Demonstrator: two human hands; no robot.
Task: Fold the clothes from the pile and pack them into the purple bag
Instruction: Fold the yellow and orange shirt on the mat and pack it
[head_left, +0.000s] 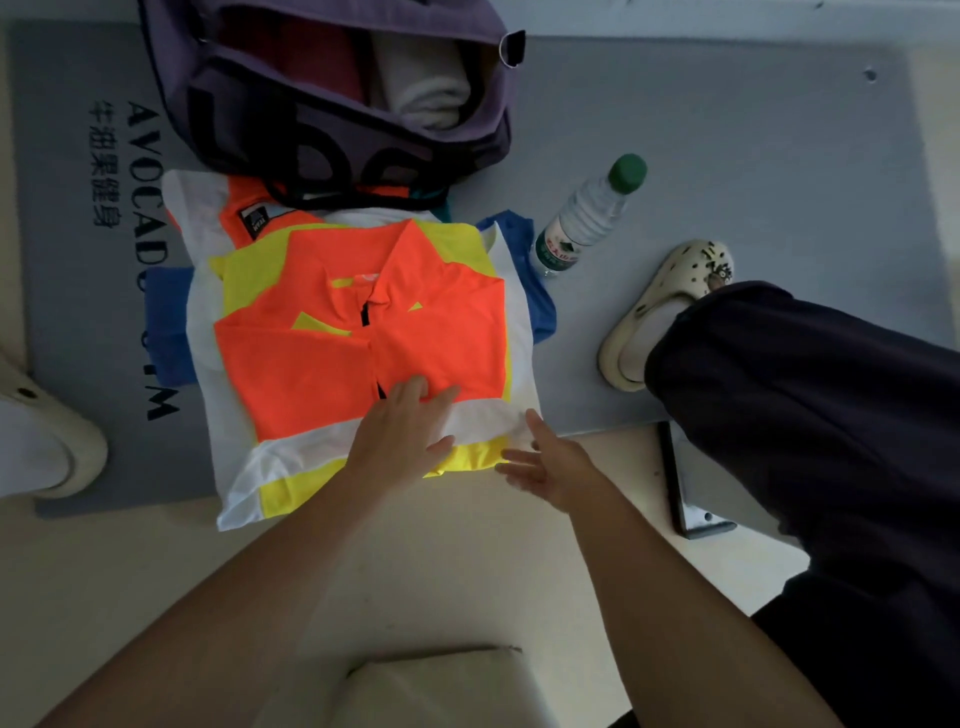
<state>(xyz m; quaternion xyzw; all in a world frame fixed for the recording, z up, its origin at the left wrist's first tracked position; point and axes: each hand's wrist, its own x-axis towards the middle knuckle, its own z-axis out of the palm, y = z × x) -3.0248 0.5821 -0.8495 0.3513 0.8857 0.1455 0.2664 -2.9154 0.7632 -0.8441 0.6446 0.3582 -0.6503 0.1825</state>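
Note:
An orange, yellow and white zip jersey lies flat on top of the clothes pile on the grey mat, its collar towards the bag. My left hand rests flat on its lower white band with straight fingers. My right hand is open just off the jersey's lower right corner, fingertips near the hem. The purple bag stands open beyond the pile, with a dark red and a white folded garment inside. A blue garment and another orange piece stick out from under the jersey.
A water bottle with a green cap lies right of the pile. My right leg in dark trousers and a cream clog are at the right, another clog at the left edge. A dark flat bar lies by the mat's edge.

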